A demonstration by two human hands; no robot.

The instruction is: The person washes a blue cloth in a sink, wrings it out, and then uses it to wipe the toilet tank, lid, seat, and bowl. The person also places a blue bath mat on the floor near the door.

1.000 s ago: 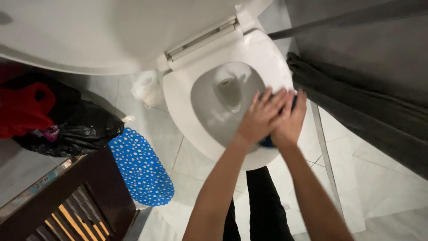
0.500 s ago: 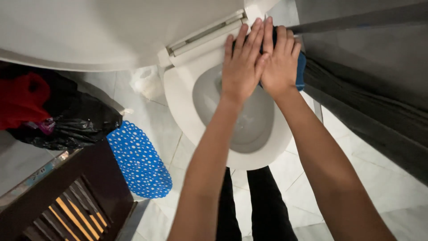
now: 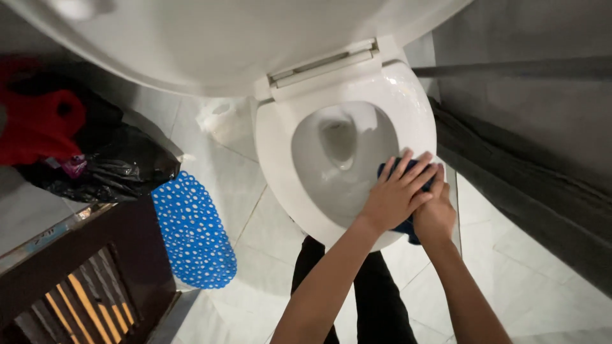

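Two hands (image 3: 414,200) — one blue cloth (image 3: 408,226)

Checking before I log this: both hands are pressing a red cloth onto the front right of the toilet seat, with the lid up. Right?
Not quite: the cloth is dark blue, not red. The head view shows the left hand laid over the right hand, pressing it onto the front right of the toilet seat, lid up.

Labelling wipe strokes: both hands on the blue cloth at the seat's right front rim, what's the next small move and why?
Probably slide the cloth forward along the seat toward its front curve. The left hand lies over the right hand, pressing the cloth flat on the rim, and the front and left side of the seat lie beyond it.
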